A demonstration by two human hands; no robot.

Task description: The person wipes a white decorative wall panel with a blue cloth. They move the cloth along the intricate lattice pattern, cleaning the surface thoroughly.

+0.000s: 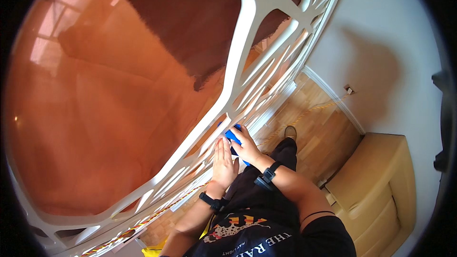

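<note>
A white lattice partition (234, 64) with rounded, irregular openings runs diagonally in front of me. My right hand (246, 145) grips a blue object (232, 135) close to the lattice's slats; the fingers cover much of it, so its exact kind is unclear. Beside it, my left hand (224, 166) lies flat, fingers extended and pointing at the same slats, with nothing held. The left fingertips appear to touch the white edge. Through the largest opening shows a glossy orange-brown surface (117, 125) with window reflections, and a dark fabric (182, 18) with a frayed edge.
A tan upholstered seat (371, 178) stands at the right by a pale wall (385, 18). A yellow twisted cable (321, 106) crosses the wooden floor (321, 135) to a wall socket (348, 89). Another red-and-yellow cable (157, 214) runs along the partition. Yellow material (153, 251) shows below.
</note>
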